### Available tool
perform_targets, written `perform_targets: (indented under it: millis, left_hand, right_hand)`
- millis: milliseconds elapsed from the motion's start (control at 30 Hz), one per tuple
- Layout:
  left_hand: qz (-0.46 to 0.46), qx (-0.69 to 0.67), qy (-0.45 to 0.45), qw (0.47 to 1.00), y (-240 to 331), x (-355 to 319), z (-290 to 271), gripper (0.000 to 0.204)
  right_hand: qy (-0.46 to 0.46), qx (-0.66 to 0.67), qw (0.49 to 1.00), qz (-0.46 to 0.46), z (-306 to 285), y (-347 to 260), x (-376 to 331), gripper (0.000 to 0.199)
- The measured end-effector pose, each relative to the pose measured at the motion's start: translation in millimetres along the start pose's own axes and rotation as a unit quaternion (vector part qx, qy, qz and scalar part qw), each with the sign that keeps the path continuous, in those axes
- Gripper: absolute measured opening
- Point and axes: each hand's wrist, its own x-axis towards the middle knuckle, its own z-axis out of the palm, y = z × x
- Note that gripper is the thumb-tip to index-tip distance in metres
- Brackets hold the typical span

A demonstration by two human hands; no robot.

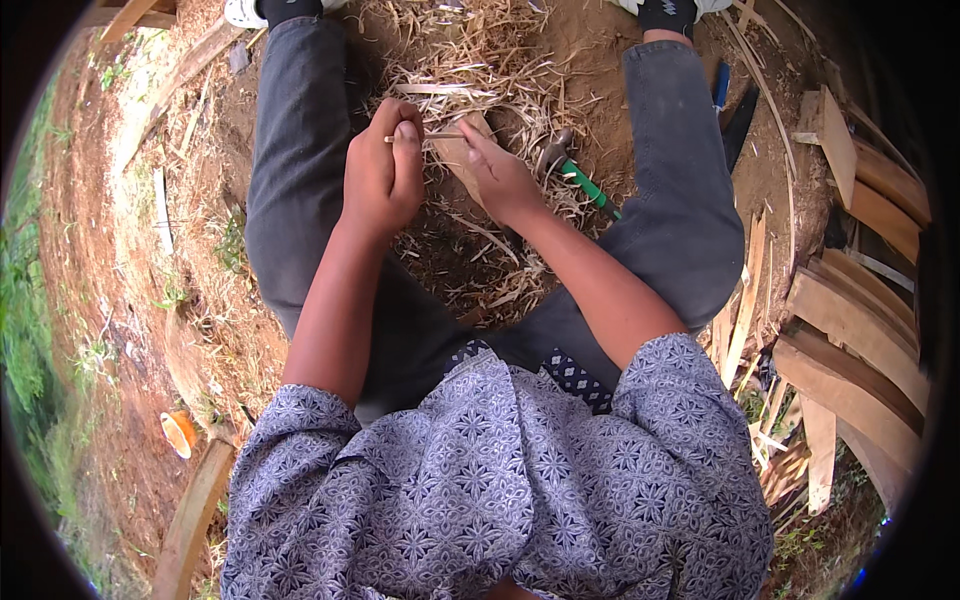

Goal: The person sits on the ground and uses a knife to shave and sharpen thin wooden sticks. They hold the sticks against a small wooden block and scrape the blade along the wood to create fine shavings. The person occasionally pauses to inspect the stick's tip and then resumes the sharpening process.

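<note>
Between my two hands, a thin wooden stick (434, 136) runs roughly level above the ground. My left hand (385, 170) is closed around its left part, thumb on top, with the pale tip sticking out past the fist. At the other end, my right hand (503, 182) pinches it near the fingertips; its curled fingers are partly hidden. A piece of flat wood (452, 163) lies at a slant below the stick, partly covered by my right hand. Just right of that hand rests a hammer (588, 186) with a green handle and a metal head.
Wood shavings (490, 60) cover the dirt between my legs. Beyond my right leg lie a blue-handled tool (721, 84) and a dark blade-like piece (739, 128). Curved wooden pieces (845, 370) are stacked at the right. An orange round object (179, 433) sits at the left.
</note>
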Motion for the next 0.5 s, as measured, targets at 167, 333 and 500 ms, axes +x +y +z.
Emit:
perform_targets:
  millis: [167,333,500]
  left_hand:
    - [-0.012,0.0,0.0,1.0,-4.2,-4.6,-4.3,0.03]
    - [0.009,0.006,-0.008,1.0,-5.2,-0.6,-4.2,0.028]
    - [-0.026,-0.038,0.013,0.999,-3.7,2.0,-4.8,0.031]
  right_hand:
    - [-0.001,0.026,0.999,-0.044,1.5,-42.1,-18.6,0.049]
    - [0.004,-0.033,0.999,0.004,1.9,-15.2,-2.6,0.049]
    - [-0.017,0.028,0.999,0.013,0.1,-24.8,-8.8,0.048]
